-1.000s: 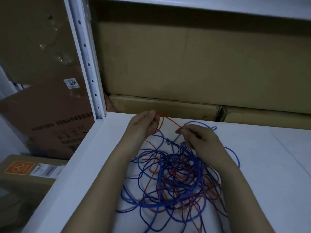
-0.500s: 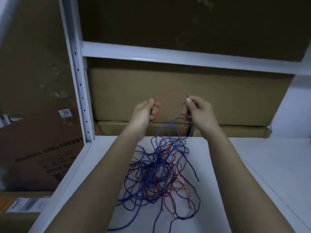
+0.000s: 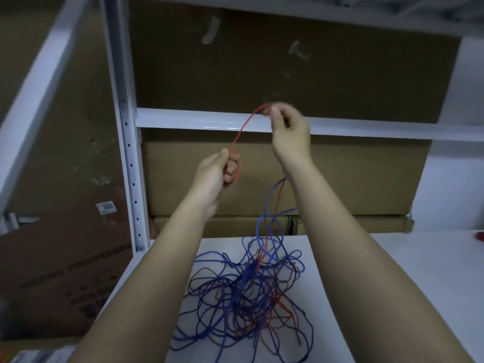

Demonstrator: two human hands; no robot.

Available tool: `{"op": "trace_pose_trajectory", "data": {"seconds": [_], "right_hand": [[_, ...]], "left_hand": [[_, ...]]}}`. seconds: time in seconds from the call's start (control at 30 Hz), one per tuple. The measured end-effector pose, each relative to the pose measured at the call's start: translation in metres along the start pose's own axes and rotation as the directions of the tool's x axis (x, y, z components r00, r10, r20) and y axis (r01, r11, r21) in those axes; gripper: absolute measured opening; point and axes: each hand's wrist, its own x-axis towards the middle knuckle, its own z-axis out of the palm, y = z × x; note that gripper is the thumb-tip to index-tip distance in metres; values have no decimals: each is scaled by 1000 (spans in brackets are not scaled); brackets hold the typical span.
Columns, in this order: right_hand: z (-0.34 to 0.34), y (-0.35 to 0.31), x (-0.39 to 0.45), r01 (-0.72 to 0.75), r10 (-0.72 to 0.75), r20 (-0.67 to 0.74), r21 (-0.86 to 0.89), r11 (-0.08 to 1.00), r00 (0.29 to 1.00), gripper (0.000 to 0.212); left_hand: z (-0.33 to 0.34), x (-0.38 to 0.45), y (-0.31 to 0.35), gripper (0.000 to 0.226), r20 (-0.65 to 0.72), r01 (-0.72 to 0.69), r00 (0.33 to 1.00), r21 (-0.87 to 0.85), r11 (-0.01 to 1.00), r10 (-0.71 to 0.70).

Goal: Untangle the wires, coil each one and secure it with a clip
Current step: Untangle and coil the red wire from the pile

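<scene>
Red wire (image 3: 242, 128): I pinch its free stretch in my raised right hand (image 3: 289, 132) while my left hand (image 3: 220, 171) grips a small started coil, the rest trailing into the blue-red tangle (image 3: 248, 297) on the shelf (image 3: 406, 271); untangling step, next likely drawing more clear.

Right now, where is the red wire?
In the head view, the red wire stretches mid-frame between the left hand and the raised right hand, above the tangle.
</scene>
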Motion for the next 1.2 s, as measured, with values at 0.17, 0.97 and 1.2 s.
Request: {"op": "trace_pose_trajectory", "data": {"seconds": [0.17,0.97,1.2], "right_hand": [[14,1,0,-15,100,181,-421,907,978,19],[-25,95,-179,212,-61,468,-276,938,882,16],[-23,95,-180,-224,279,548,-167,960,789,21]], "left_hand": [[5,-3,16,32,7,-46,999,-16,999,47],[-80,-81,-97,39,217,-69,963,769,636,-157],[-73,-96,-80,34,223,160,955,175,972,-197]]}}
